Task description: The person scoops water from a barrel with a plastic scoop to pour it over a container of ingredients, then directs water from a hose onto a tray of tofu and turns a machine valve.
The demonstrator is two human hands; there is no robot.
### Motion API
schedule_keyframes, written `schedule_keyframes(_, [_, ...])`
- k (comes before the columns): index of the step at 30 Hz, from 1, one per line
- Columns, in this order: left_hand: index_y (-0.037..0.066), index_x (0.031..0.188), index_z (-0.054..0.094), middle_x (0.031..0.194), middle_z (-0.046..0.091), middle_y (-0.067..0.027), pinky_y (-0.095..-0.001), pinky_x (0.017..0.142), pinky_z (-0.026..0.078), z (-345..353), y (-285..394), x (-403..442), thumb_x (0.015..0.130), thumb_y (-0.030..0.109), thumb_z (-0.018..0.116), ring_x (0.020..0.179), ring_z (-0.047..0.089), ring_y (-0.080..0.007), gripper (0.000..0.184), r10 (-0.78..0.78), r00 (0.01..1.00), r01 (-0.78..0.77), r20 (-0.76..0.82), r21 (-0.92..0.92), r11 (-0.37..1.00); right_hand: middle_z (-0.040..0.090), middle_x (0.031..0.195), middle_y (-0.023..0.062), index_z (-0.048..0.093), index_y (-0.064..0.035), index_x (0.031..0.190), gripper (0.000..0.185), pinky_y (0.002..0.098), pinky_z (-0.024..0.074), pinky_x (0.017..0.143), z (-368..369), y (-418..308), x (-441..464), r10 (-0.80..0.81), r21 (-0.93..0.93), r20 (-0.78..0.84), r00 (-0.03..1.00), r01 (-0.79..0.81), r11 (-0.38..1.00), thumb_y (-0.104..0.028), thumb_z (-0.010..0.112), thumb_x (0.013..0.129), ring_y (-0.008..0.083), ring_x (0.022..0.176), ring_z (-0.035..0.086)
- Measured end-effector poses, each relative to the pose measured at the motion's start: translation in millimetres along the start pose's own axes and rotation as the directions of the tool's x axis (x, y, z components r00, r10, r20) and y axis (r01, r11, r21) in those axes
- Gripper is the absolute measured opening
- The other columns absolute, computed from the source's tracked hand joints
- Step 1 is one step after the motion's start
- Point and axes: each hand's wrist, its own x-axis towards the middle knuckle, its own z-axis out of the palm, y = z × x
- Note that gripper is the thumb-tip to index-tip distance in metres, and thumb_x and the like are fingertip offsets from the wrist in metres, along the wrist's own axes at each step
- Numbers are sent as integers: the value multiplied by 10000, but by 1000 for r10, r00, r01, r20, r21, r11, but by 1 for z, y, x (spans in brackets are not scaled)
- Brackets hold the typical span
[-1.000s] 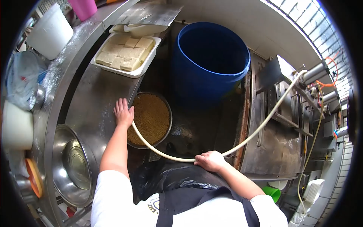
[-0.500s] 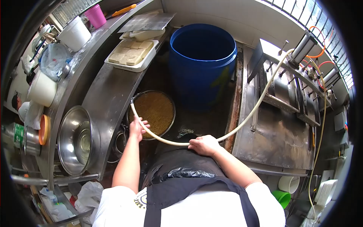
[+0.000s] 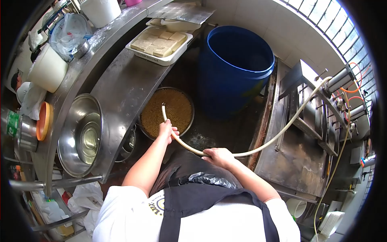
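A cream-coloured hose (image 3: 264, 148) arcs from the press on the right across the front of my body. My left hand (image 3: 166, 130) is closed around it a short way below its free end. That end points away from me over a round metal pot (image 3: 192, 115), filled with yellowish-brown, grainy contents (image 3: 171, 109). Whether water is running out of the hose is hard to make out. My right hand (image 3: 218, 156) is wrapped around the hose further along, close to my black apron (image 3: 193, 209).
A tall blue barrel (image 3: 238, 90) stands beyond the pot. White trays of pale blocks (image 3: 161, 42) sit on the steel shelf (image 3: 121, 76) at left, near a large steel bowl (image 3: 64, 139). A metal press (image 3: 308, 109) occupies the right bench.
The hose's free end has swung from the pot's left edge to over its contents. My left hand has closed around the hose and moved right and slightly up; my view has shifted left.
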Motion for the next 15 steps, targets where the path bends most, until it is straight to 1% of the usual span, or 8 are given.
schedule_keyframes(1, [52,1161,513,911,636,-160,-539,634,605,-5,9,4,1132,437,503,658,670,-331,386,69,996,-65,-61,58,996,781,1066,142,737,-122,1263,433,482,609,899,0,-3,10,3,0,8,1000,-3,1000,-487,639,1052,361,1017,758])
schedule_keyframes(2, [34,1175,524,922,644,-160,-518,639,605,-11,18,9,1119,423,548,675,681,-333,393,139,983,-125,-119,119,985,779,1017,130,746,-119,1159,446,488,610,869,0,-5,19,49,-29,33,998,-48,998,-530,610,1054,357,975,760])
schedule_keyframes(3, [24,1107,521,953,670,-159,-501,650,595,-32,2,67,1081,410,642,642,656,-305,405,416,893,-338,-171,354,872,776,969,118,755,-115,1056,490,493,611,839,0,-7,29,95,-60,54,994,-92,994,-574,581,1057,353,933,763])
schedule_keyframes(4, [-11,1162,582,1067,686,-196,-508,815,583,-39,19,61,1041,351,700,852,699,-367,400,611,765,-384,-204,617,687,776,969,118,755,-115,1056,490,493,611,839,0,-8,37,99,-61,61,993,-95,994,-574,581,1057,353,933,763])
schedule_keyframes(6, [-21,1250,622,1173,682,-228,-523,985,533,-53,59,55,1004,293,737,1086,664,-425,415,860,507,-545,-56,752,370,767,889,103,738,-111,922,514,497,613,782,0,-10,50,75,-72,-24,997,-77,994,-578,575,1062,348,852,763])
schedule_keyframes(9, [-10,1324,633,1279,652,-233,-515,1048,507,-68,114,91,985,234,751,1205,616,-437,435,971,232,-590,63,803,89,769,893,109,739,-113,924,518,499,611,765,-8,-20,71,96,-85,0,995,-96,992,-584,571,1059,349,844,763])
schedule_keyframes(12, [-6,1327,639,1328,618,-226,-545,1101,456,-73,174,143,992,279,721,1237,566,-444,448,973,169,-555,157,831,-38,770,892,117,736,-111,919,517,497,610,760,-16,-27,89,129,-94,32,991,-126,988,-579,568,1059,348,853,764])
schedule_keyframes(15, [-25,1351,628,1380,591,-242,-547,1139,435,-70,224,205,1000,272,699,1297,522,-452,465,958,200,-539,207,839,-69,769,882,120,735,-111,914,499,500,610,762,-25,-32,101,179,-125,68,982,-170,978,-558,571,1063,347,861,765])
